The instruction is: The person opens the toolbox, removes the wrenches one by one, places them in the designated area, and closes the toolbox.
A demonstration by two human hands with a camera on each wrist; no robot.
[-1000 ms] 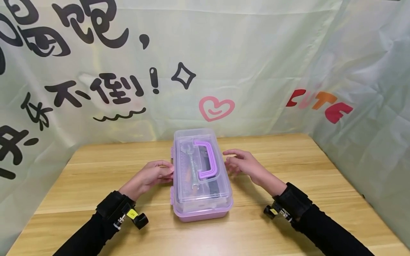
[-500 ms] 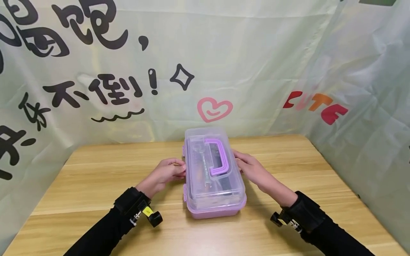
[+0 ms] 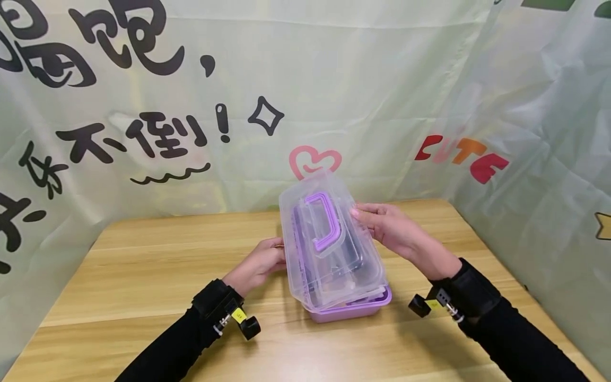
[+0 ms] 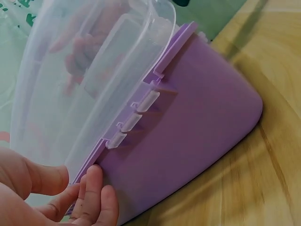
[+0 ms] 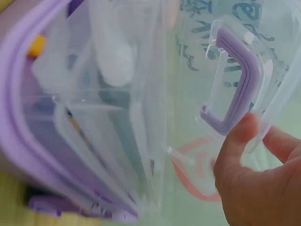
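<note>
A toolbox with a clear plastic lid (image 3: 305, 278) and a purple base (image 3: 347, 312) stands on the wooden table, lid raised at a slant with its right edge up. My right hand (image 3: 396, 231) pinches that raised edge between thumb and fingers, near the lid's purple handle (image 5: 249, 70). At the hinge side, my left hand (image 3: 260, 264) grips the rim; in the left wrist view its thumb lies by the lid and its curled fingers press the base below the hinges (image 4: 131, 122). Through the gap a clear inner tray (image 5: 61, 117) and blurred contents show.
The wooden table (image 3: 167, 265) extends around the box on both sides. Behind it hangs a pale printed cloth (image 3: 372, 95) with lettering and a pink heart. Each wrist carries a small strapped camera, the left one (image 3: 249, 328) low over the table.
The box has shifted to the right. My right hand has come to its right side, taken the lid's edge and lifted it; the lid was down before. My left hand has moved right with the box.
</note>
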